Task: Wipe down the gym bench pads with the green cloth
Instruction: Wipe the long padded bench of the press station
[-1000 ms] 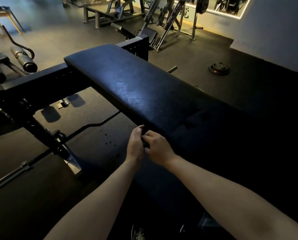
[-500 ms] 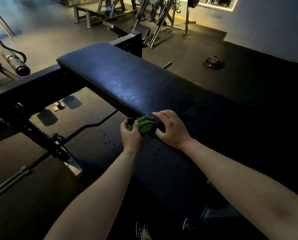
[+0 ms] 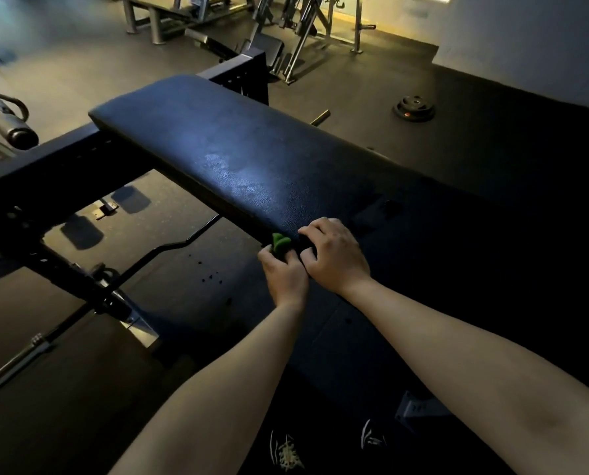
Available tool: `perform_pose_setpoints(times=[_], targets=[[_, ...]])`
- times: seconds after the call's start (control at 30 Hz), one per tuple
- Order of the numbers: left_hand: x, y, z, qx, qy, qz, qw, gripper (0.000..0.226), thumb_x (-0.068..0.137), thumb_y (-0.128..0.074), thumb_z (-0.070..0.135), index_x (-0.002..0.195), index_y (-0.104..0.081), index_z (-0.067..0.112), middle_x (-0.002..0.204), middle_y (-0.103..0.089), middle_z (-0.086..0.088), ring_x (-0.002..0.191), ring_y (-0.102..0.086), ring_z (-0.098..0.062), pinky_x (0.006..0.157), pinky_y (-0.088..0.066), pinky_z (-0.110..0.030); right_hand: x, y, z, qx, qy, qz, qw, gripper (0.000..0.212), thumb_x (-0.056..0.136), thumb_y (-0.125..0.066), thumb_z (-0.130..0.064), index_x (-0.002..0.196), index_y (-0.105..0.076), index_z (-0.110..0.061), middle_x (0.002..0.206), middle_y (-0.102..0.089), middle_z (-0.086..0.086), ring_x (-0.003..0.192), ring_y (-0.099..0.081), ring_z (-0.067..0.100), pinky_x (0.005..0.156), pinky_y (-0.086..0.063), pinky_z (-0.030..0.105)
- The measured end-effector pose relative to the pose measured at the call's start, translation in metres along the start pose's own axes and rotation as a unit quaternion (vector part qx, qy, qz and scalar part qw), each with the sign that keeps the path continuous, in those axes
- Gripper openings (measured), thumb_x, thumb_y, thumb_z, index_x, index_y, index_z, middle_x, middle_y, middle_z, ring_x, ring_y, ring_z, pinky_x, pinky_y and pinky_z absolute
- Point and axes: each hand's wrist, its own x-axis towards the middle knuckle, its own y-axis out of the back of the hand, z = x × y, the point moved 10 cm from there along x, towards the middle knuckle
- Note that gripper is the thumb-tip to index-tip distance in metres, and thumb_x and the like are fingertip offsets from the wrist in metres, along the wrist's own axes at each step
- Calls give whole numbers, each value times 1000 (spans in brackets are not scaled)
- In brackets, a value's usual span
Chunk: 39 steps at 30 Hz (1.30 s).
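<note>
The long black bench pad (image 3: 224, 149) runs from the upper left toward me. A bunched green cloth (image 3: 280, 244) sits at the pad's near left edge. My left hand (image 3: 286, 273) grips the cloth from below, and only a small part of the cloth shows above its fingers. My right hand (image 3: 335, 253) lies just to the right with curled fingers on the pad's edge, touching the cloth's hidden right side. Whether it holds the cloth is not clear.
A black steel frame (image 3: 39, 169) crosses on the left, with a curl bar (image 3: 169, 246) on the floor beneath it. A weight plate (image 3: 413, 108) lies on the floor at the right. Other machines (image 3: 286, 25) stand at the back. My shoes (image 3: 286, 452) show below.
The cloth came into view between my hands half a second ago. Now the hands are closer together and cover most of it. The view has shifted slightly.
</note>
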Motion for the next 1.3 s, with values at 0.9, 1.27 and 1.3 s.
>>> perform_pose_setpoints(times=[0.9, 1.27, 1.3], targets=[[-17, -9, -16, 30, -1, -185, 982, 9, 98, -56, 35, 93, -64, 37, 94, -71, -8, 78, -67, -20, 65, -55, -34, -4, -1, 5, 40, -13, -3, 999, 29, 85, -56, -12, 111, -68, -15, 110, -62, 1, 110, -52, 24, 86, -48, 39], [-7, -11, 102, -42, -124, -190, 973, 23, 98, -52, 38, 116, -56, 26, 122, -55, -13, 102, -63, -22, 93, -55, -38, 4, 14, -1, 378, -127, -34, 917, 31, 95, -51, -24, 125, -47, -33, 123, -50, 4, 105, -58, 18, 89, -55, 44], [-8, -19, 104, -59, -108, -222, 967, 23, 103, -46, 34, 121, -54, 23, 118, -59, -15, 101, -64, -22, 92, -55, -37, 4, 17, -2, 388, -129, -18, 912, 35, 95, -53, -22, 127, -43, -33, 127, -45, 5, 106, -56, 19, 87, -56, 39]])
